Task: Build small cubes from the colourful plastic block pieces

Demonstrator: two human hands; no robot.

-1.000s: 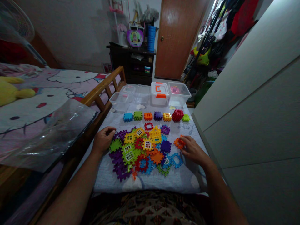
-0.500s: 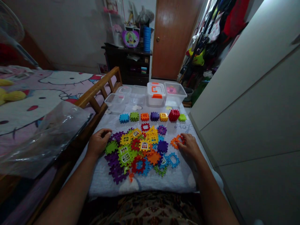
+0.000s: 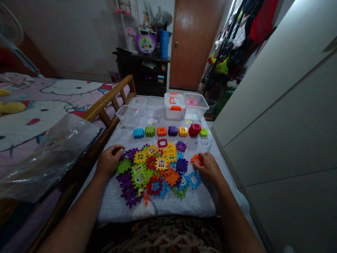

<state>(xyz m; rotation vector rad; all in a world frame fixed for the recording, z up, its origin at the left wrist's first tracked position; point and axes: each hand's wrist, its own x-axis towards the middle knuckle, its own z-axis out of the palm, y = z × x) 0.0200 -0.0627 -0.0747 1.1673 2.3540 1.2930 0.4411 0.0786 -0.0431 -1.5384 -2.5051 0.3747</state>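
Note:
A heap of flat, toothed plastic tiles in purple, green, yellow, red, blue and orange lies on a pale cloth-covered table. My right hand rests at the heap's right side, fingers pinched on an orange tile. At the heap's left edge my left hand lies curled on the cloth, its fingertips touching a purple tile. Behind the heap stands a row of small assembled cubes, one per colour.
Clear plastic boxes and a white box with an orange latch stand at the table's far end. A wooden bed rail and a plastic bag are on the left. A white cabinet closes the right side.
My right hand has slid slightly left toward the heap, drawing the orange tile with it and covering more of it. My left hand has stayed where it was. The view has shifted a little.

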